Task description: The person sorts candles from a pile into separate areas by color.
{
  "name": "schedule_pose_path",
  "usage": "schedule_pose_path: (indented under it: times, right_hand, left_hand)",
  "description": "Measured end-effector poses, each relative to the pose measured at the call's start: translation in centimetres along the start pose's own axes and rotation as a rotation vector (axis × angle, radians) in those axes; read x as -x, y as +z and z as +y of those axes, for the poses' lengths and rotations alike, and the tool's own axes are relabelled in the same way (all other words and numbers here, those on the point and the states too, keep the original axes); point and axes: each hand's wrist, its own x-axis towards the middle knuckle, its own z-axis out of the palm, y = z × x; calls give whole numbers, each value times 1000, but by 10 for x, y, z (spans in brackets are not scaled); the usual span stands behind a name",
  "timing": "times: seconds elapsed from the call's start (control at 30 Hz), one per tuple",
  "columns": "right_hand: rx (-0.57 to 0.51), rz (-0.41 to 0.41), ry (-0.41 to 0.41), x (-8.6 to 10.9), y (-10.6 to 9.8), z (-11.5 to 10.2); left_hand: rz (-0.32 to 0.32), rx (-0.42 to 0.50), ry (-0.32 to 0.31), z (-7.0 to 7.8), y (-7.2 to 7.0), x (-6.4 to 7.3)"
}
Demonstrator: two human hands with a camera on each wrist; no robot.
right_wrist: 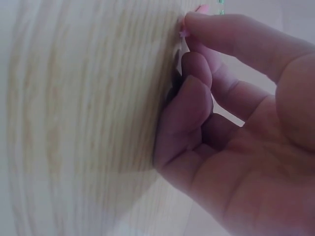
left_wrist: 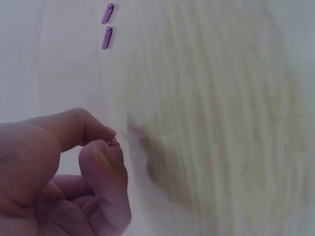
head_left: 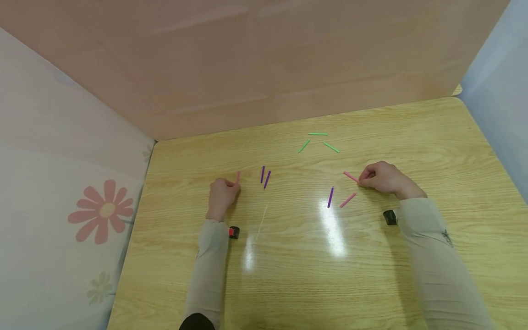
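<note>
In the head view my left hand (head_left: 222,195) pinches a short pink stick (head_left: 238,176) between thumb and forefinger, close over the wooden table. Just right of it lie two purple sticks (head_left: 267,179), side by side; both purple sticks (left_wrist: 107,38) also show at the top of the left wrist view. My right hand (head_left: 383,178) holds the lower end of another pink stick (head_left: 350,176), thumb against fingertips. That stick is mostly hidden behind the fingers in the right wrist view. Below it a third pink stick (head_left: 348,200) slants beside a lone purple stick (head_left: 330,197).
Farther back, three green sticks (head_left: 317,134) form a loose triangle with gaps at its corners. A pinkish-brown sheet (head_left: 264,68) rises behind the table (head_left: 288,284). A flowered wall panel (head_left: 49,151) stands at the left, a pale blue surface (head_left: 503,91) at the right.
</note>
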Motion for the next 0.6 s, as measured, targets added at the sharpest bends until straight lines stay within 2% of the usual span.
schedule_pose_path:
  times: [0.07, 0.2, 0.4, 0.6]
  right_hand:
    - [2, 0, -1, 0, 0, 0]
    - [9, 1, -2, 0, 0, 0]
    - [15, -3, 7, 0, 1, -1]
    - [23, -1, 10, -1, 2, -4]
  left_hand:
    - [10, 3, 36, 1, -1, 0]
    - [36, 11, 161, 8, -5, 0]
    - [42, -44, 325, 32, -9, 1]
    - [21, -95, 481, 52, 2, 3]
